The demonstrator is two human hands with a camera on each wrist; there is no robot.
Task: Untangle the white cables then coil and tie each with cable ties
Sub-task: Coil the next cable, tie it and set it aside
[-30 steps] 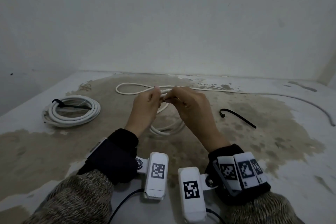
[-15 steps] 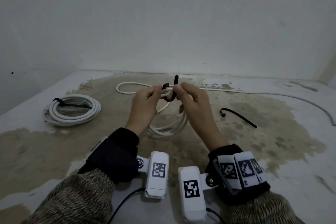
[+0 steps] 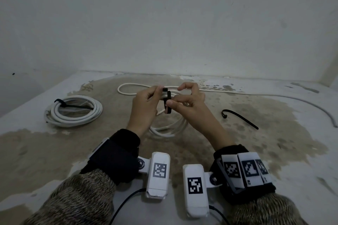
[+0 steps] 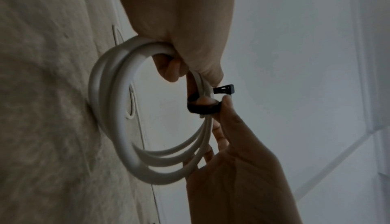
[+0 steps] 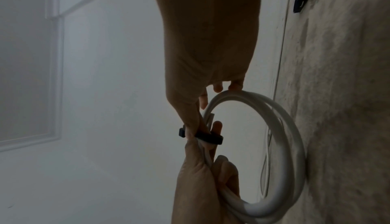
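Note:
My left hand point(image 3: 157, 95) grips the top of a small white cable coil point(image 3: 169, 130), which hangs below both hands and touches the table. A black cable tie point(image 3: 167, 103) is looped round the coil's strands just right of that grip. My right hand point(image 3: 176, 99) pinches the tie's strap against the coil. In the left wrist view the tie point(image 4: 203, 107) circles the coil point(image 4: 118, 110), with its head point(image 4: 224, 89) sticking out sideways. In the right wrist view the right thumb presses on the tie point(image 5: 209, 138) next to the coil point(image 5: 284, 144).
A coiled white cable point(image 3: 73, 111) bound with a black tie lies at the left. A loose black cable tie point(image 3: 239, 118) lies on the stained table at the right. A long loose white cable point(image 3: 256, 95) runs along the back and off to the right edge.
The tie came into view between my hands, its strap first standing up above the coil. My right hand has since bent it down across the front of the strands.

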